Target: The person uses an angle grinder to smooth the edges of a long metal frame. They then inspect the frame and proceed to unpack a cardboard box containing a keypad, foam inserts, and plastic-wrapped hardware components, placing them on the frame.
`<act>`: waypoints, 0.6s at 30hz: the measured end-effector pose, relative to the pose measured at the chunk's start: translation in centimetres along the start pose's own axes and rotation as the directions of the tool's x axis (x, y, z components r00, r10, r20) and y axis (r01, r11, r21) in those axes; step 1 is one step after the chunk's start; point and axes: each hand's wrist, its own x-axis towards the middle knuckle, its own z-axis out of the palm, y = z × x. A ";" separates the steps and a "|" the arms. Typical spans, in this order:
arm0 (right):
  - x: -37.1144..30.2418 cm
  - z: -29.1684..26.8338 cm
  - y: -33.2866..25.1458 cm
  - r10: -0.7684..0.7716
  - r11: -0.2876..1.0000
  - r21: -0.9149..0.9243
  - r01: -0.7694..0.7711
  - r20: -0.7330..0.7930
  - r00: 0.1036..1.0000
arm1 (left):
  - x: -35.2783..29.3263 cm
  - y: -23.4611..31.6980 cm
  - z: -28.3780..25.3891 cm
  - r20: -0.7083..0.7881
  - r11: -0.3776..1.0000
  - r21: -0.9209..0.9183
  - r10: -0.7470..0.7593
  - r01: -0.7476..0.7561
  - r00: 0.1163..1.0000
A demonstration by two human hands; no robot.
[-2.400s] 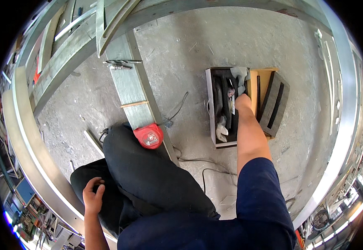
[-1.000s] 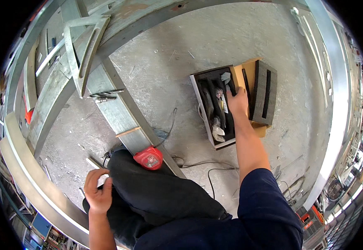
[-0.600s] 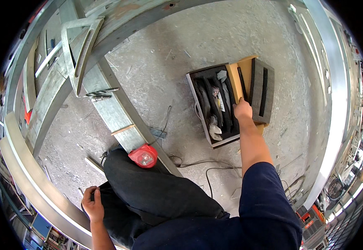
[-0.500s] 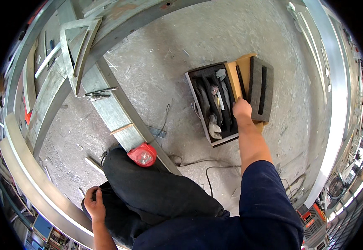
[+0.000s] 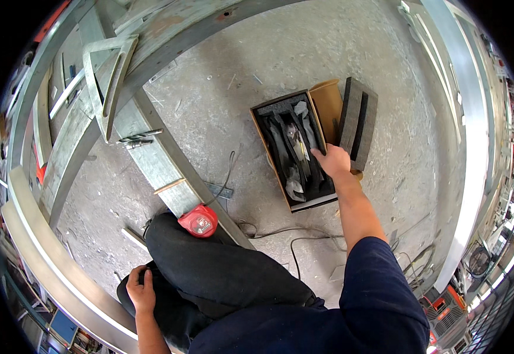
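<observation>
My right hand point(image 5: 335, 160) grips the right wall of an open cardboard box point(image 5: 292, 207), its thumb over the rim; the other fingers are partly hidden. Black foam lines the box, and in its slots lie items wrapped in clear plastic point(image 5: 295, 187), too covered to name. A grey foam pad point(image 5: 358, 124) with a long slot leans beside the box, next to its raised brown flap point(image 5: 328, 106). My left hand point(image 5: 141, 290) rests on my dark trouser leg, fingers loosely bent and apart, holding nothing.
On the metal beam point(image 5: 174, 189) lie a red tape measure point(image 5: 199, 221), a pencil-like stick point(image 5: 169, 186) and drill bits point(image 5: 142, 137). A triangular metal square point(image 5: 106, 82) rests farther up. Black cable point(image 5: 292, 229) crosses the floor. A long steel rail point(image 5: 466, 147) stands at right.
The box has shifted a little left with my right hand, whose thumb now shows over its rim. The foam pad beside it has turned and tilted. My left hand stays on my leg.
</observation>
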 end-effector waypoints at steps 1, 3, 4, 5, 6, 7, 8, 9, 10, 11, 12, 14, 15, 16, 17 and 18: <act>0.3 -0.8 0.1 0.078 0.988 0.134 -0.078 0.005 0.997 | -0.2 -0.1 0.0 0.002 1.000 0.014 -0.004 0.004 1.000; 1.7 -1.3 1.7 0.232 0.892 0.404 -0.205 -0.017 0.973 | -0.5 -0.7 -0.2 0.012 0.999 0.034 -0.024 0.024 1.000; 2.5 -1.5 2.9 0.263 0.880 0.416 -0.228 -0.027 0.965 | -0.7 -1.5 -0.4 0.016 0.998 0.041 -0.045 0.044 0.999; 3.2 -0.6 4.0 0.366 0.888 0.342 -0.309 -0.116 0.923 | -0.5 -2.1 -0.6 0.024 0.997 0.048 -0.061 0.060 0.998; 4.0 0.5 4.5 0.449 0.880 0.273 -0.388 -0.213 0.868 | -0.4 -2.5 -0.9 0.015 0.996 0.028 -0.091 0.090 0.996; 4.5 1.3 5.3 0.482 0.868 0.234 -0.439 -0.179 0.858 | -0.4 -2.9 -1.1 0.005 0.992 0.006 -0.123 0.123 0.992; 5.2 2.2 5.2 0.505 0.858 0.191 -0.477 -0.143 0.851 | -0.7 -3.4 -1.4 -0.015 0.986 -0.015 -0.163 0.163 0.986; 6.0 2.9 5.7 0.529 0.847 0.146 -0.512 -0.116 0.841 | -0.5 -3.5 -1.8 -0.027 0.986 0.029 -0.163 0.164 0.986; 6.6 3.4 6.5 0.521 0.849 0.149 -0.506 -0.082 0.850 | -0.5 -3.7 -2.2 -0.029 0.986 0.041 -0.163 0.164 0.986; 7.4 4.3 8.1 0.505 0.857 0.150 -0.494 -0.052 0.861 | -0.4 -3.7 -2.6 -0.023 0.981 0.088 -0.170 0.172 0.985; 8.2 4.7 8.8 0.483 0.867 0.147 -0.476 -0.017 0.875 | -0.3 -3.7 -3.1 -0.020 0.973 0.136 -0.186 0.187 0.982; 8.7 4.5 6.8 0.520 0.844 0.089 -0.529 0.107 0.847 | -1.3 -4.0 -4.0 -0.045 0.951 0.140 -0.272 0.276 0.961; 9.0 4.4 8.3 0.561 0.826 0.022 -0.564 0.070 0.825 | -0.6 -4.1 -4.1 -0.034 0.958 0.123 -0.257 0.259 0.966; 8.9 4.9 9.5 0.606 0.796 -0.043 -0.604 0.030 0.795 | 0.4 -4.4 -4.4 -0.016 0.965 0.112 -0.237 0.238 0.971; 8.4 5.0 6.7 0.628 0.773 -0.130 -0.621 0.018 0.778 | -0.5 -3.5 -4.7 -0.024 0.949 0.092 -0.300 0.301 0.954; 8.0 4.4 5.9 0.637 0.756 -0.161 -0.635 -0.044 0.770 | -0.3 -2.8 -4.7 -0.003 0.941 0.058 -0.334 0.334 0.943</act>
